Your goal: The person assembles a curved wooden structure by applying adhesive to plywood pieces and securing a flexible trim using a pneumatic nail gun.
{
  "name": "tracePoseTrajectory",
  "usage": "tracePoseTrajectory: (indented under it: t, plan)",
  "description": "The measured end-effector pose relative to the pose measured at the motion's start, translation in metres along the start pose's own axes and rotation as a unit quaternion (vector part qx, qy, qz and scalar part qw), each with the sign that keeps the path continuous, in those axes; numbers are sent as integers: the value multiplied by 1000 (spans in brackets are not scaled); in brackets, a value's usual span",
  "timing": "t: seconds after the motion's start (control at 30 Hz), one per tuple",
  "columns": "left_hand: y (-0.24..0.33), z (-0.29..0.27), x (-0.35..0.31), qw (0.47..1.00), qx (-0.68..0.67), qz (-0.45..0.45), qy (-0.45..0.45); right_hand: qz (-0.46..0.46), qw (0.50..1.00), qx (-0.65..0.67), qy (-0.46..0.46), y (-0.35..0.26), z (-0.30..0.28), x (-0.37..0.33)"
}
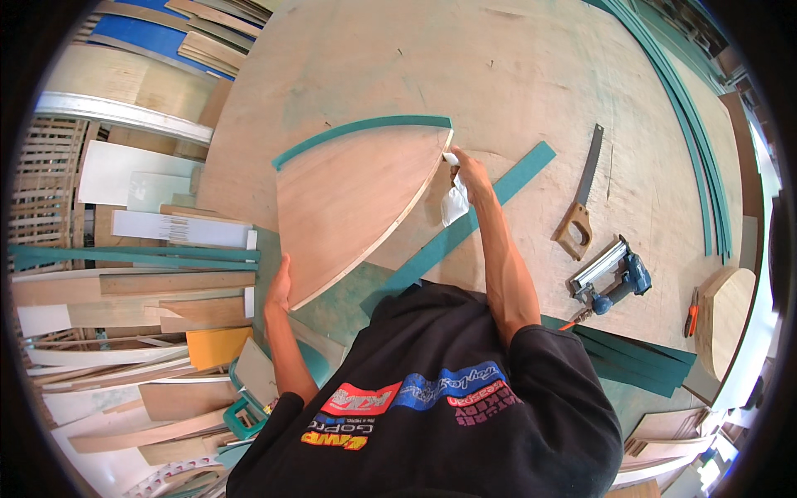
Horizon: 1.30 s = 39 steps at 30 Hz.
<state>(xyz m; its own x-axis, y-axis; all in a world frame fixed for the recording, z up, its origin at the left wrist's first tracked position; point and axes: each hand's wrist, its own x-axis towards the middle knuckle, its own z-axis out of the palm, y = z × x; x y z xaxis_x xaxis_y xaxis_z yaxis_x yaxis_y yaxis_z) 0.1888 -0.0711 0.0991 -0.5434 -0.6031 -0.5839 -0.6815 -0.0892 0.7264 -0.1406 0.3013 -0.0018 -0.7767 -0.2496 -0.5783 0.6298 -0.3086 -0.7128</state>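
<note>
one plywood panel (353, 203), seemingly edge work: your left fingers (285, 270) grip its corner, right fingers (465, 161) clench a white bundle (455, 204) beside it; steadiness next.

We note bright, diffuse light across the broad pale-brown plywood sheet (374, 70), blown-out glare at lower right, straight edges bowing toward the blackened corners.

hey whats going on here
A person is handling a wooden panel with a green strip along its far edge, over a plywood surface. Their left hand is at its near corner; their right hand holds something white by its far right corner. A handsaw and a blue nail gun lie to the right.
</note>
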Motion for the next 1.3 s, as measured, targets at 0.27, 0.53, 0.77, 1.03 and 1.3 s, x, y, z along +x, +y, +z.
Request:
tracePoseTrajectory:
  t: [0.27, 0.53, 0.77, 1.03, 1.3]
  plan:
    - [20, 16, -20, 1000, -3, 4, 11, 49, 998, -11, -29, 1, 9, -27]
    - [12, 14, -13, 999, -22, -40, 10, 66, 995, -42, -69, 5, 7, -52]
    - [-2, 23, -3, 999, -47, -17, 5, 73, 994, -42, -66, 6, 22, -77]
    - [14, 73, -34, 985, -164, -38, -42, 152, 976, -51, -148, 27, 52, -191]
    - [63, 161, -90, 951, -298, -40, -65, 121, 968, -107, -193, 54, 77, -248]
